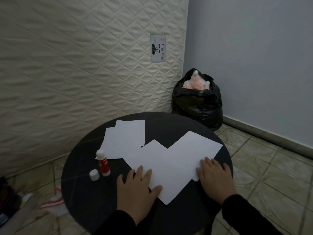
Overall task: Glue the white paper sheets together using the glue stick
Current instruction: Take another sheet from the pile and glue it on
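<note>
Huge quilted cream mattress (76, 65) propped upright across the back left, with a small label (157, 48) reading GAJAH near its right edge. Pale blue wall (254, 56) on the right, tiled floor (271, 175) below. Round dark counter (81, 192) front and centre, carrying all the task stuff. Black trash bag (196, 102) slumped in the corner behind the counter, with something pink and white fluffy poking out of the top, hard to say exactly what. On the counter's near right half, joined white paper sheets (172, 160) lying flat, overlapping into a zigzag outline, one corner pointing toward the camera. Just behind and to the left, a loose stack of white paper sheets (123, 139), its near right corner tucked under or touching the joined ones, can't tell which. Left hand (137, 187) flat on the near left edge of the joined sheets, fingers straight and spread, pressing down, not gripping anything. Right hand (215, 177) same deal on the right edge, fingers straight, palm down on paper and counter. Both in dark sleeves. Left of the sheets, red and white glue stick (103, 162) standing upright, uncapped, touching the corner of the loose stack. Just beside it and nearer the camera, its white cap (94, 174) standing on the counter. Some red and white cloth (54, 200) on the floor at left, plus dark clutter at the far left edge, too blurry to identify.
</note>
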